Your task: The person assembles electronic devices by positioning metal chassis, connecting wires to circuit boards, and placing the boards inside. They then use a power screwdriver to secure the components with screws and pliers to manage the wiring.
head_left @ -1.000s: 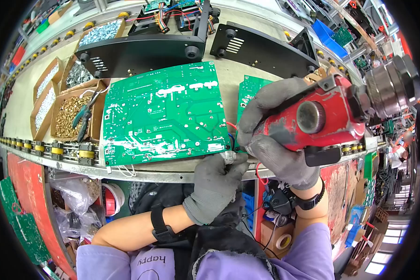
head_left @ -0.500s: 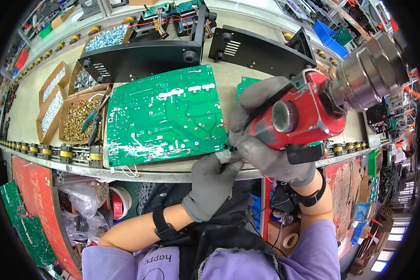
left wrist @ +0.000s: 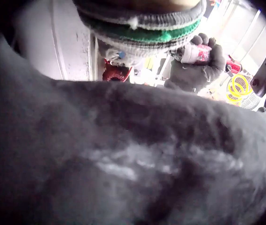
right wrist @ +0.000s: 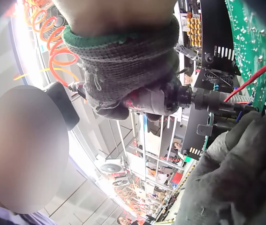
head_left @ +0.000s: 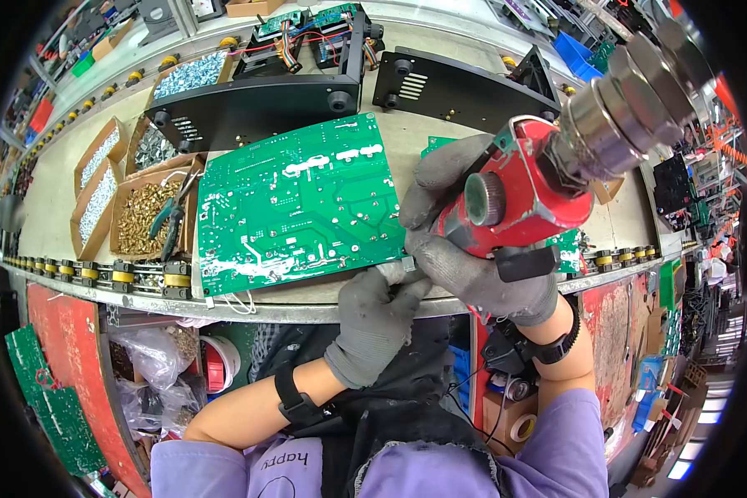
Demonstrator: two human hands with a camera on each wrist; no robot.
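Observation:
In the head view my gloved right hand [head_left: 481, 278] grips a red power screwdriver [head_left: 527, 199], its metal rear end tilted up to the right. The right wrist view shows the driver's dark nose [right wrist: 212, 101] reaching the edge of a green circuit board [head_left: 307, 207]. At that board's lower right corner, my gloved left hand [head_left: 373, 319] pinches a small silver-grey piece [head_left: 407, 263] between thumb and fingers. The driver tip lies right at the left fingertips [right wrist: 250, 124]; what it meets there is hidden. A dark glove surface [left wrist: 147, 150] fills most of the left wrist view.
Left of the board, cardboard boxes hold brass-coloured parts [head_left: 137, 220] and white parts [head_left: 95, 203]; pliers [head_left: 171, 220] lie over one. Black metal housings [head_left: 257, 104] stand behind the board. Part of another green board [head_left: 567, 249] shows under the driver. Rollers [head_left: 123, 276] line the bench edge.
My right hand and the driver have moved left toward the board's corner, and the driver's rear end has swung upward. The left hand keeps its pinch at the corner.

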